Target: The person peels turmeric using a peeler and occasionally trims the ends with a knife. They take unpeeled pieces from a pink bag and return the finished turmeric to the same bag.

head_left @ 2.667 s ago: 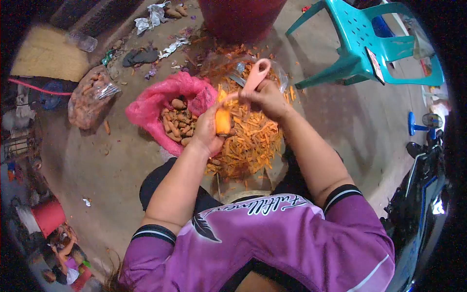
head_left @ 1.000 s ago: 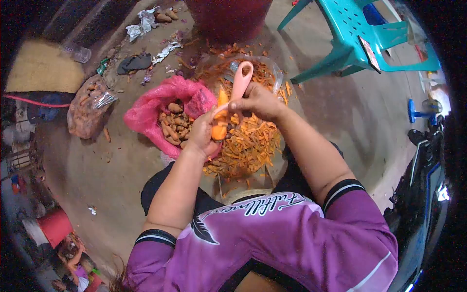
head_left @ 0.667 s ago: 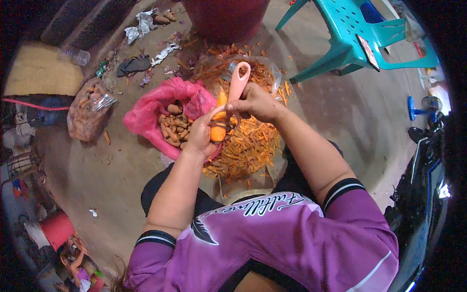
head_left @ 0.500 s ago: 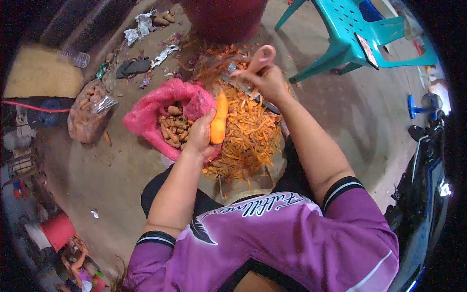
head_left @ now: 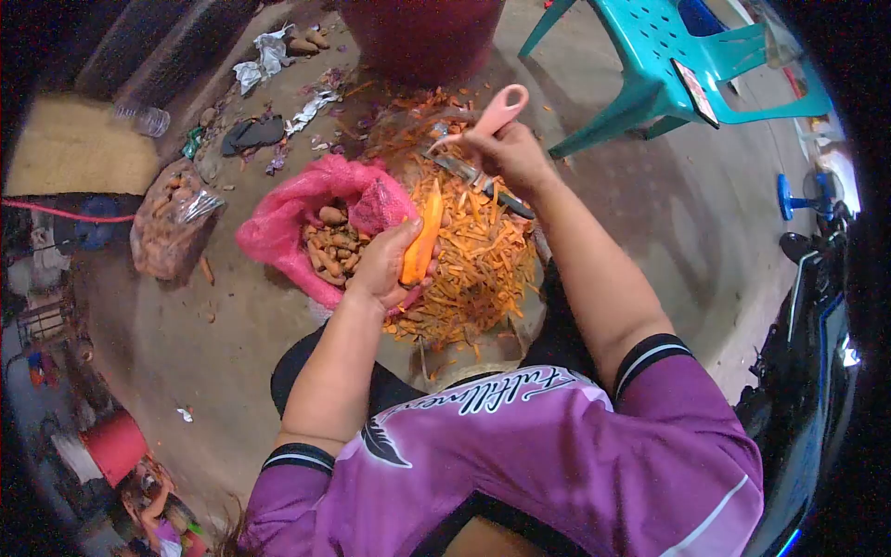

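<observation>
In my left hand (head_left: 382,266) I grip a peeled sweet potato (head_left: 423,243), bright orange, its pointed end up. My right hand (head_left: 516,160) is closed around a pink peeler (head_left: 498,111) with a looped handle, held up and away from the sweet potato. Below both hands spreads a heap of orange peelings (head_left: 478,269). A knife (head_left: 478,183) with a dark handle lies on the heap near my right hand. Left of my left hand, a pink mesh sack (head_left: 278,209) stands open with several unpeeled brown tubers (head_left: 331,246) inside.
A dark red tub (head_left: 422,42) stands beyond the heap. At the right is a green plastic chair (head_left: 640,56) with a phone-like item on it. A clear bag of tubers (head_left: 172,223), a dark slipper (head_left: 252,135) and crumpled wrappers (head_left: 269,56) lie left.
The sweet potato has turned in my left hand and now leans to the right. My right hand has shifted slightly, and the peeler's handle has tilted a little to the right.
</observation>
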